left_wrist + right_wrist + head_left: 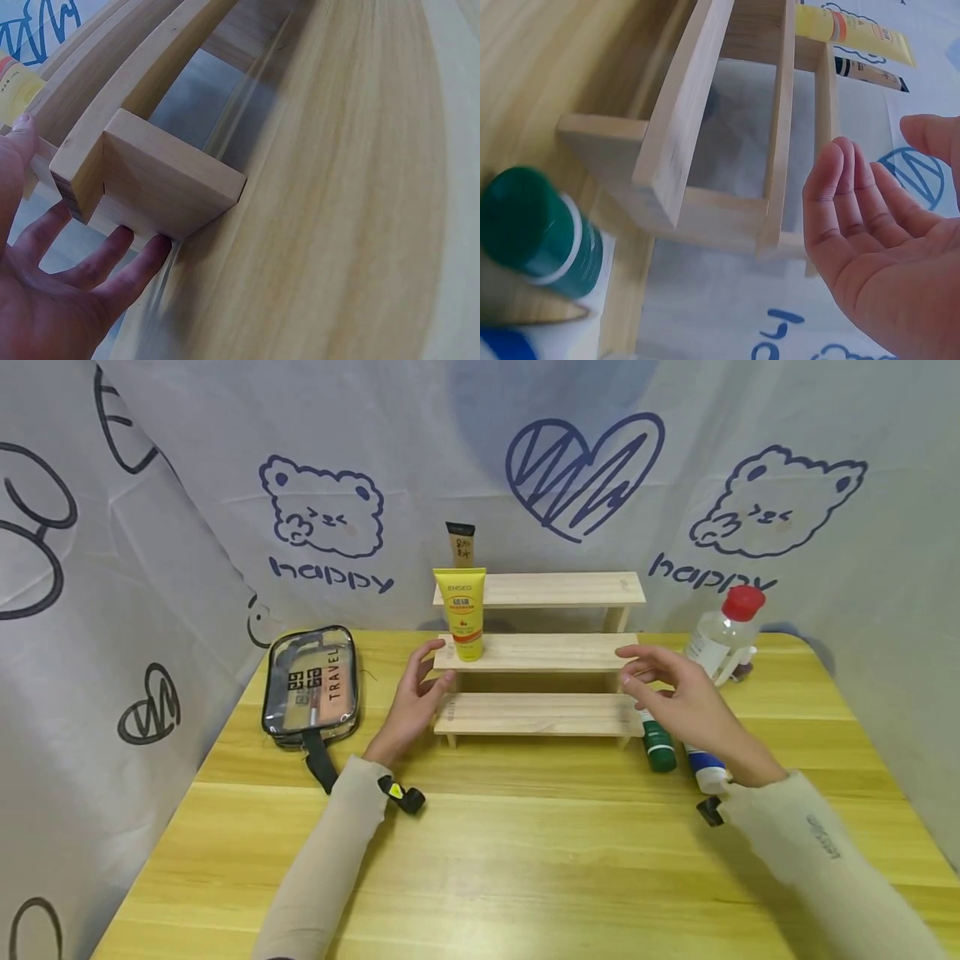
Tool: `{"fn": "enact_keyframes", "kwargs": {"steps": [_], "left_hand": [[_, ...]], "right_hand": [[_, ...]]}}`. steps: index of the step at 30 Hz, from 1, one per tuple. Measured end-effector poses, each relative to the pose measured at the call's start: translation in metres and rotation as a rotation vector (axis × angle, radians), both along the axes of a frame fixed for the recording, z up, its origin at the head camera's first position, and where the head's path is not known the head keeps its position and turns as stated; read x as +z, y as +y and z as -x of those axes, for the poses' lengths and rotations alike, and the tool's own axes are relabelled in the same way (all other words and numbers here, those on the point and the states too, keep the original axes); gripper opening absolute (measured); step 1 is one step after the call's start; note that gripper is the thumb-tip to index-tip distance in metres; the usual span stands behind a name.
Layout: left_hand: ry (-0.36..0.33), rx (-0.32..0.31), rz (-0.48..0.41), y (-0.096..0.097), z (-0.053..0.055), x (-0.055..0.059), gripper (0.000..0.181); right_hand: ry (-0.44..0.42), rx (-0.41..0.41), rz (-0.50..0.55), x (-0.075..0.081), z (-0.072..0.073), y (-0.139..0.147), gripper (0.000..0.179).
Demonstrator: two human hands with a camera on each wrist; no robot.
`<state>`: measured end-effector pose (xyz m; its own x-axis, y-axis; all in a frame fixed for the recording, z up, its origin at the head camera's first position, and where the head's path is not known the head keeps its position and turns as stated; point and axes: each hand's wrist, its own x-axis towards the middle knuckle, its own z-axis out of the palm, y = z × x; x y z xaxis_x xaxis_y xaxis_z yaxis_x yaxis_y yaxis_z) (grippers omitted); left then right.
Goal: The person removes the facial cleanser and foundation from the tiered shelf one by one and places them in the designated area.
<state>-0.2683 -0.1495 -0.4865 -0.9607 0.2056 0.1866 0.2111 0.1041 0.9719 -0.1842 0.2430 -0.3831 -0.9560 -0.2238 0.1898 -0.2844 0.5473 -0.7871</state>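
A three-tier wooden shelf (555,652) stands at the back of the table. On its middle tier, at the left end, a yellow squeeze tube (467,610) stands upright on its cap. Behind it rises a slim beige tube with a black end (461,545); its base is hidden. My left hand (412,697) is at the shelf's left end, and in the left wrist view its fingertips touch the side panel (169,180). My right hand (678,693) hovers by the right end, holding nothing. The right wrist view shows its fingers slightly bent, thumb apart.
A clear zip pouch (311,685) with a black strap lies at left. Right of the shelf are a green-capped container (660,750), a blue-and-white one (707,770) and a clear bottle with a red cap (744,603), partly behind my right hand. A printed white cloth (450,468) hangs behind.
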Motion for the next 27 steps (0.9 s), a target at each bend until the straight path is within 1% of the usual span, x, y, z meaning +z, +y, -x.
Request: {"fn": "enact_keyframes", "kwargs": {"steps": [7,11,14,18,23,27], "left_hand": [[0.01,-0.002,0.001,-0.001,0.0,0.001,0.057],[0.007,0.0,-0.002,0.0,0.0,-0.001,0.056],[0.005,0.004,0.0,-0.001,0.001,0.0,0.055],[0.003,-0.004,0.007,-0.001,0.003,0.0,0.055],[-0.007,-0.001,0.009,0.002,0.002,-0.002,0.055],[-0.011,0.006,0.01,-0.002,0.002,-0.001,0.055]], "right_hand": [[0.011,0.035,0.028,0.0,0.018,-0.018,0.042],[-0.013,0.044,0.04,0.004,0.024,-0.029,0.043],[-0.023,0.063,0.067,0.008,0.031,-0.039,0.043],[-0.006,0.102,0.117,0.011,0.041,-0.054,0.044],[-0.038,0.13,0.202,0.013,0.051,-0.071,0.05],[-0.048,0.141,0.215,0.018,0.059,-0.09,0.05]]}}
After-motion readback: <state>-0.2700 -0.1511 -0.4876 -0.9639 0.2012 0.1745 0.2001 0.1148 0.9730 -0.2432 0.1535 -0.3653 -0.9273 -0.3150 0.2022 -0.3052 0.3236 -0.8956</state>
